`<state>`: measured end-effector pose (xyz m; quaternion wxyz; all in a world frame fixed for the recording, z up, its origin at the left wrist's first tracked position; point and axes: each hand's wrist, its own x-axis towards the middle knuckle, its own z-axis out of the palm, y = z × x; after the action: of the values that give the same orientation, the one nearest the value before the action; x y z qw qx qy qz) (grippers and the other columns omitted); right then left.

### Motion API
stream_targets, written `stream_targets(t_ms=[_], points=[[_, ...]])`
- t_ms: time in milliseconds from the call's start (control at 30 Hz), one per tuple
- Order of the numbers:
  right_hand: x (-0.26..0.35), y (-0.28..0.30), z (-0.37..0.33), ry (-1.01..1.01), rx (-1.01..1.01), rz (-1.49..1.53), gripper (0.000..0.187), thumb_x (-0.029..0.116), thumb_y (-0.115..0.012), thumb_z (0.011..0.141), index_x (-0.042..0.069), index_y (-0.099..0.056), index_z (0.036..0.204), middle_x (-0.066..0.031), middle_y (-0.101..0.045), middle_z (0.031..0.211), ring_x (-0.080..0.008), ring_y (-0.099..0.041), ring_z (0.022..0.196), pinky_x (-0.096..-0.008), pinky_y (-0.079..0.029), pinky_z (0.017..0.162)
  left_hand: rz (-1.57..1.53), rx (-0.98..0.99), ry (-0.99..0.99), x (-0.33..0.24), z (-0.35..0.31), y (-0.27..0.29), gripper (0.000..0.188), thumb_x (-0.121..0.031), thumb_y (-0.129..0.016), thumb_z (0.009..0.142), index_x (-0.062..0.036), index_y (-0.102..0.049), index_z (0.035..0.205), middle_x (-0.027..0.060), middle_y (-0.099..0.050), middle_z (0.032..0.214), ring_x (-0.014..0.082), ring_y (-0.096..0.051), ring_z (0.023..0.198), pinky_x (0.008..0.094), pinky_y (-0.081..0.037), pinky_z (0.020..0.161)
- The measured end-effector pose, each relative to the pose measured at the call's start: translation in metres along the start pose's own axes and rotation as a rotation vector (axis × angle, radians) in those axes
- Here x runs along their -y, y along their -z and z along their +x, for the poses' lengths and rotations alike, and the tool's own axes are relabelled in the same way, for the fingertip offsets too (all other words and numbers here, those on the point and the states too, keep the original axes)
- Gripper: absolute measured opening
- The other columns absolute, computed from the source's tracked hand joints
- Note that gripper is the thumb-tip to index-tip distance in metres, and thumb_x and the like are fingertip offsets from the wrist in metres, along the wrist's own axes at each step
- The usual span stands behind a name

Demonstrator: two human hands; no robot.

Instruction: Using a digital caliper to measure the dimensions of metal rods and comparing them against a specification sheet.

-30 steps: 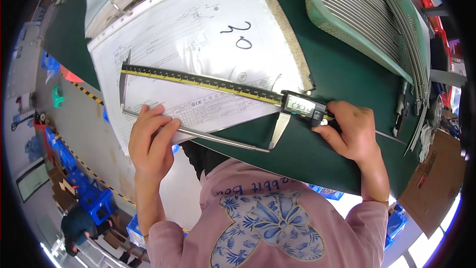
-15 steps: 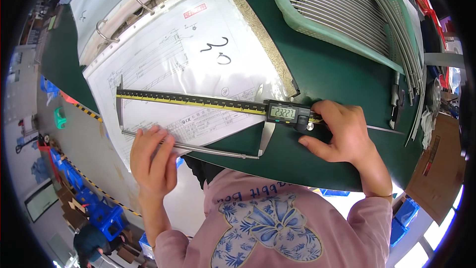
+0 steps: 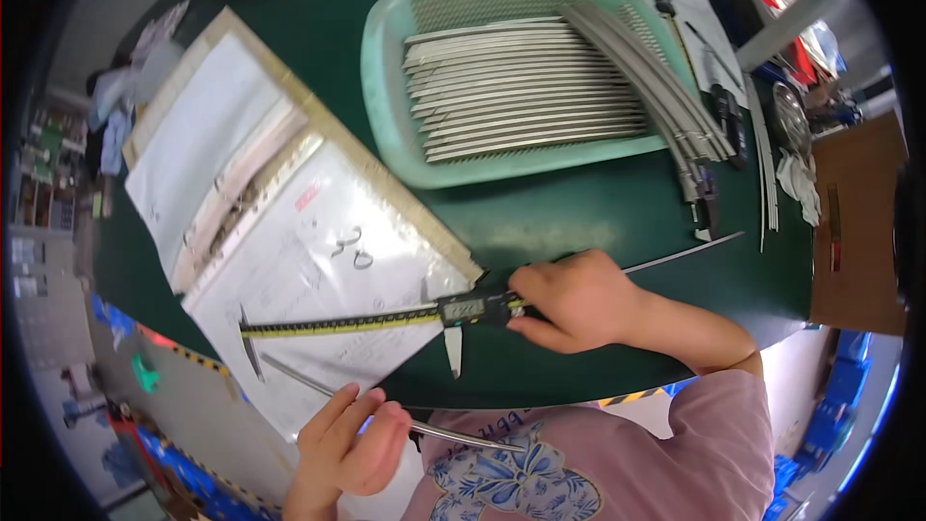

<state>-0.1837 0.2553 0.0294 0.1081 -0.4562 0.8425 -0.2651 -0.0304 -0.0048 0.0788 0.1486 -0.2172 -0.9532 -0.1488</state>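
My left hand (image 3: 352, 444) pinches a thin metal rod (image 3: 463, 437) near its middle. The rod slants across in front of my shirt, its far-left end over the binder page and close to the caliper's fixed jaw. My right hand (image 3: 584, 304) is wrapped round the slider end of a long digital caliper (image 3: 338, 325) with a black and yellow beam. The caliper's jaws stand wide apart, with nothing between them. Its beam lies over a ring binder (image 3: 328, 198) holding a drawing in a clear sleeve. The display is too blurred to read.
Behind my hands a pale green plastic basket (image 3: 386, 125) holds many metal rods (image 3: 531, 87), with some bent bundles over its right side. Another caliper (image 3: 709, 203) lies to its right. A brown cardboard box (image 3: 858, 222) stands at the far right.
The rod has left the caliper jaws and moved toward my body in my left hand. My right hand keeps the caliper. The view has shifted, showing more of the basket and table.
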Motion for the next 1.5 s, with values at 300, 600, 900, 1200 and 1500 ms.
stream_targets(t_ms=[300, 600, 900, 1200, 1500], points=[[-0.003, -0.007, -0.009, 0.036, -0.040, -0.005, 0.033, 0.035, -0.054, 0.082, 0.003, -0.047, 0.083, -0.0112, -0.055, 0.064, -0.0307, -0.058, 0.053, -0.0402, -0.047, 0.045, -0.003, -0.362, -0.887, -0.013, 0.275, -0.075, 0.015, -0.011, -0.060, 0.066, -0.0077, -0.056, 0.079, 0.0043, -0.054, 0.087, 0.0204, -0.059, 0.075, 0.0343, -0.052, 0.076], [-0.004, -0.016, -0.005, 0.063, -0.062, 0.009, 0.033, 0.036, -0.054, 0.083, 0.004, -0.048, 0.082, -0.0111, -0.056, 0.065, -0.0288, -0.059, 0.052, -0.0386, -0.047, 0.045, -0.055, -0.156, -0.866, -0.020, 0.352, -0.140, 0.010, -0.007, -0.056, 0.067, -0.0067, -0.053, 0.077, 0.0062, -0.050, 0.077, 0.0215, -0.058, 0.070, 0.0321, -0.051, 0.056], [-0.002, -0.002, -0.005, 0.020, 0.052, 0.062, 0.031, 0.032, -0.056, 0.082, 0.002, -0.050, 0.084, -0.0138, -0.058, 0.067, -0.0300, -0.061, 0.056, -0.0404, -0.049, 0.049, 0.142, 0.086, -0.226, 0.052, 0.345, -0.119, 0.027, -0.005, -0.059, 0.076, -0.0074, -0.060, 0.104, 0.0102, -0.057, 0.097, 0.0299, -0.057, 0.091, 0.0392, -0.048, 0.076], [-0.004, -0.008, -0.003, 0.014, 0.005, 0.051, 0.031, 0.033, -0.057, 0.081, 0.003, -0.049, 0.084, -0.0122, -0.057, 0.063, -0.0297, -0.060, 0.053, -0.0403, -0.048, 0.046, 0.218, 0.070, -0.113, 0.082, 0.327, -0.144, 0.013, 0.001, -0.058, 0.070, -0.0005, -0.059, 0.083, 0.0151, -0.056, 0.089, 0.0313, -0.057, 0.089, 0.0408, -0.050, 0.073], [-0.003, -0.007, -0.004, 0.025, -0.040, 0.011, 0.031, 0.033, -0.058, 0.080, 0.004, -0.048, 0.082, -0.0117, -0.056, 0.062, -0.0292, -0.059, 0.051, -0.0399, -0.047, 0.044, 0.348, 0.229, -0.100, 0.069, 0.328, -0.115, 0.016, 0.005, -0.057, 0.068, 0.0004, -0.058, 0.083, 0.0159, -0.057, 0.090, 0.0308, -0.060, 0.086, 0.0403, -0.052, 0.072]])
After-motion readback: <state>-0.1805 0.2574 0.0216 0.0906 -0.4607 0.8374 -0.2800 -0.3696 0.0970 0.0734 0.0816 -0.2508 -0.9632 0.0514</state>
